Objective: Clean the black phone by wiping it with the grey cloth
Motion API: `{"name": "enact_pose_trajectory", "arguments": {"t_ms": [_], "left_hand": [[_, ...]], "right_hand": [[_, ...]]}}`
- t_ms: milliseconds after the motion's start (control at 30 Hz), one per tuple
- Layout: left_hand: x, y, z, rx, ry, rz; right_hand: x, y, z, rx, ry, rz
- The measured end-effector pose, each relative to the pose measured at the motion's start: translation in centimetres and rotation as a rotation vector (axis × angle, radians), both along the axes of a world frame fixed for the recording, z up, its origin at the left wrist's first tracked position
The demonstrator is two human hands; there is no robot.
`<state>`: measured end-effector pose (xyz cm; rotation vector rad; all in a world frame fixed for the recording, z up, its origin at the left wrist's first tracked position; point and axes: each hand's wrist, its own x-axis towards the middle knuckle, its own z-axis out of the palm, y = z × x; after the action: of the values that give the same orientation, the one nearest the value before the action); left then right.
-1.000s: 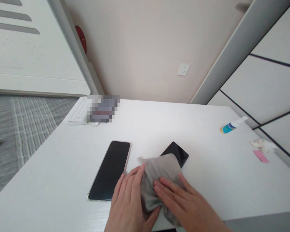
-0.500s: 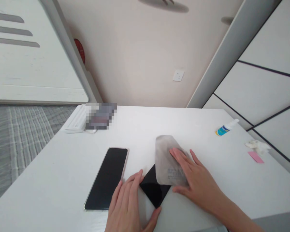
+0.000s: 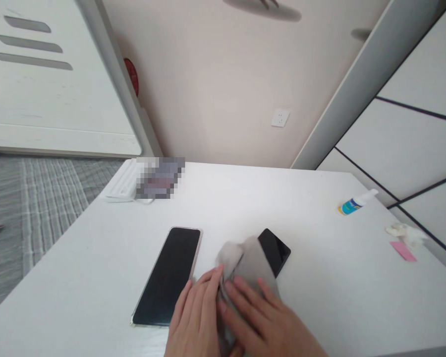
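Note:
A grey cloth (image 3: 250, 263) lies bunched over the lower part of a black phone-like device (image 3: 273, 250), whose upper end shows beyond it. My right hand (image 3: 260, 317) presses flat on the cloth with its fingers spread. My left hand (image 3: 198, 312) is at the cloth's left edge, fingers stretched out, its thumb partly hidden under the cloth and my right hand. Just left of my left hand lies a larger phone (image 3: 169, 277) with a dark screen and a clear case.
On the white table (image 3: 96, 267), a small spray bottle (image 3: 351, 206) lies at the right, near a crumpled white tissue (image 3: 411, 235) and a pink paper (image 3: 403, 251). White masks (image 3: 122, 183) and a blurred-out item (image 3: 161, 178) are at the back left.
My right hand has slid the cloth down and left toward my left hand, bunching it. The device's upper end is now uncovered and its lower end covered. The view has shifted slightly.

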<state>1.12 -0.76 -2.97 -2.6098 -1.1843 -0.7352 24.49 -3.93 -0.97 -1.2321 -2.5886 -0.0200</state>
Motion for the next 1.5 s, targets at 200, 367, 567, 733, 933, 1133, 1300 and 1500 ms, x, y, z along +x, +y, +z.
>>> {"name": "enact_pose_trajectory", "arguments": {"t_ms": [200,367,567,733,933,1133,1300,1500], "left_hand": [[0.4,-0.1,0.3,0.01,-0.042,0.032],[0.5,0.2,0.6,0.039,-0.014,0.015],[0.7,0.1,0.4,-0.003,-0.028,0.027],[0.4,0.0,0.3,0.022,-0.007,0.011],[0.3,-0.2,0.5,-0.015,-0.007,0.027],[0.9,-0.4,-0.2,0.031,-0.041,0.059],[1.2,-0.5,0.0,0.046,0.002,0.102],[1.0,-0.4,0.4,0.022,0.009,0.065]], "right_hand": [[2.0,0.4,0.6,-0.127,0.054,-0.289],[1.0,-1.0,-0.5,0.007,0.028,-0.007],[3.6,-0.5,0.4,-0.128,0.066,-0.333],[0.6,-2.0,-1.2,0.1,-0.039,-0.117],[2.4,-2.2,-0.8,0.053,-0.038,-0.317],[4.8,-2.0,-1.0,0.023,-0.058,-0.419],[4.2,-2.3,-0.9,0.034,-0.029,-0.417],[4.2,-2.5,-0.7,0.05,-0.034,-0.418]]}}
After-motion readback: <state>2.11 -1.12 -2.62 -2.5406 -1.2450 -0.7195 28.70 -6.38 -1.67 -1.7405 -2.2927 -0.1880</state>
